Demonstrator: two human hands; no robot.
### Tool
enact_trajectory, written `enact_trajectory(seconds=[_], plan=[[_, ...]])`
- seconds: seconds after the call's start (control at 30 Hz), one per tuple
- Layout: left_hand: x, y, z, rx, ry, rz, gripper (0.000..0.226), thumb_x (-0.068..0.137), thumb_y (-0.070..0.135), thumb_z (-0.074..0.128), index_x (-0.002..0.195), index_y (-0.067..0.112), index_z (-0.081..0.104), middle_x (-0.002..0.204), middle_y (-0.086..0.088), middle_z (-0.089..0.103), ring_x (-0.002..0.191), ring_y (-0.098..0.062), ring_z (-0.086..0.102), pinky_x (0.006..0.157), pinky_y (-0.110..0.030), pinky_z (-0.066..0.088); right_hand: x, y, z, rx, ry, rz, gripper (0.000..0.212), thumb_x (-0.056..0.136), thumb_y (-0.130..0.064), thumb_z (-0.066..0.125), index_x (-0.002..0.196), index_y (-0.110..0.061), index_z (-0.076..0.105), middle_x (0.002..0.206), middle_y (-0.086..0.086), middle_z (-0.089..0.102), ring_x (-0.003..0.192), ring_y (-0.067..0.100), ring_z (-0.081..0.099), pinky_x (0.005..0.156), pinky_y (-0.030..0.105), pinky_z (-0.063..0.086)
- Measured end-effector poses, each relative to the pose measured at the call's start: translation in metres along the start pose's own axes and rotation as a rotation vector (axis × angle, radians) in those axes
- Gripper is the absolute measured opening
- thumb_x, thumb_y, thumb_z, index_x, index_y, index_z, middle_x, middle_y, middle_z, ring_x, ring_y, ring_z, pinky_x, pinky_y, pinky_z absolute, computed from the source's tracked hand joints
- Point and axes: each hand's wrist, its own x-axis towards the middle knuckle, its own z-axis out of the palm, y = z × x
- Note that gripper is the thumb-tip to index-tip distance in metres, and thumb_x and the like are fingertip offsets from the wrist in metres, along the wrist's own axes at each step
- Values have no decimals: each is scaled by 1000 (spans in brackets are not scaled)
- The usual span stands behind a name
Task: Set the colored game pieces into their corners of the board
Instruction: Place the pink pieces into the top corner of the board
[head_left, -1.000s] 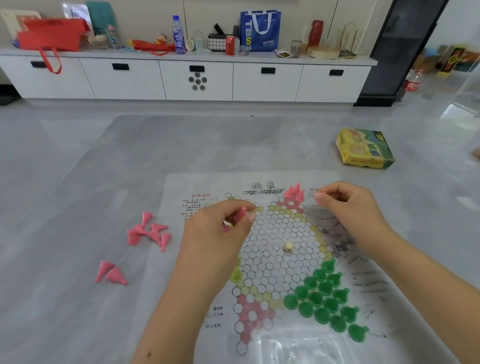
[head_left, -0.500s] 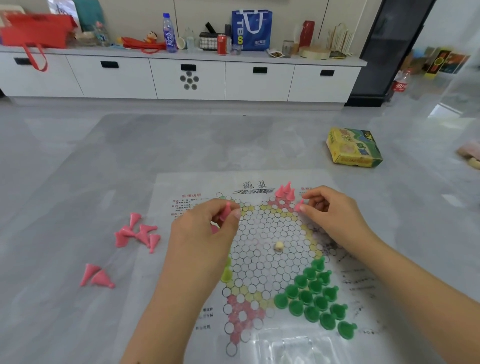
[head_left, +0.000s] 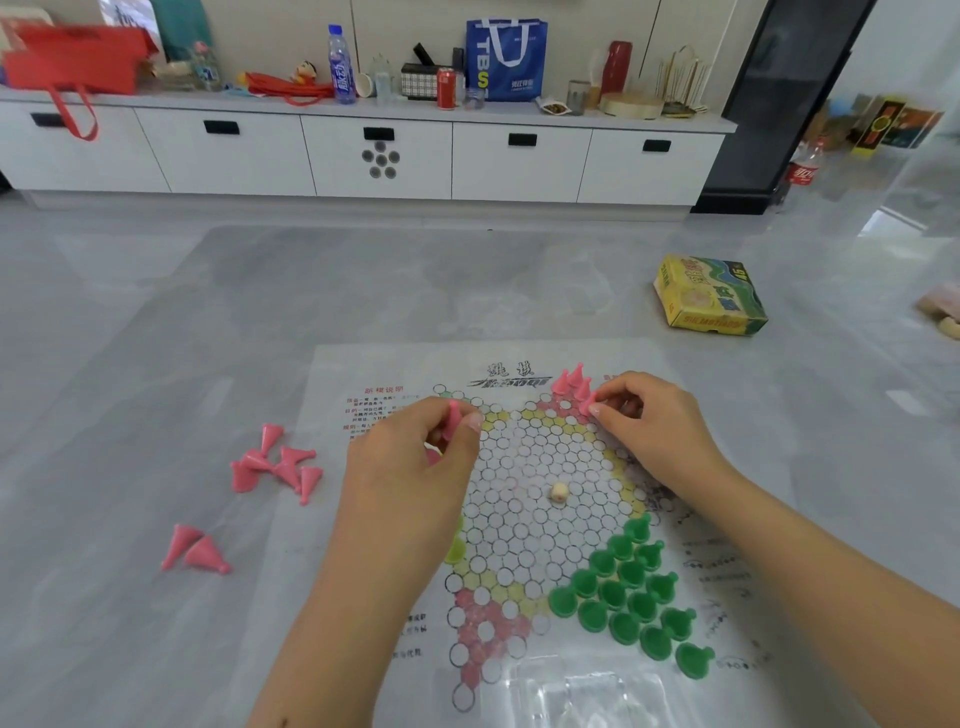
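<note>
Pink game pieces: a few upright on the board's far red corner. Right hand pinches one just beside that cluster, seemingly about to seat it on an open circle. Left hand grips more pink pieces; count hidden by fingers. Loose pink pieces lie left of the board. Green pieces fill the near-right corner. Yellow piece mostly hidden behind the left wrist.
</note>
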Motion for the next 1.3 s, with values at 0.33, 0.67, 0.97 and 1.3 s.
enact_trajectory(seconds=[0.33,0.67,0.97,1.3], plan=[[-1,1,-2,-1,-5,-19,17,88,27,55,75,23,65,68,8,62,64,-11,57,61,-22,47,0,0,0,-33,-1,-5,6,80,-18,67,86,-18,66,74,-12,56,65,3,48,60,13,38],[-2,4,-1,-23,-67,-104,15,80,33,67,78,29,52,74,10,60,71,-8,60,60,-26,50,-13,-37,-28,309,30,14,12,84,-16,62,76,-25,66,76,-7,67,68,3,58,64,13,46],[-4,5,-5,-33,-91,-94,14,77,35,69,79,31,56,80,15,62,75,2,56,60,-18,44,-35,-106,-20,464,-445,-220,10,79,-13,65,84,-19,71,81,-6,72,77,4,66,69,14,50],[-2,3,-8,11,-83,-61,16,79,39,66,74,29,54,77,15,61,72,7,52,53,-1,38,-32,-111,-23,377,-490,-235,5,78,-20,67,77,-22,71,79,-2,71,76,14,65,71,25,54]])
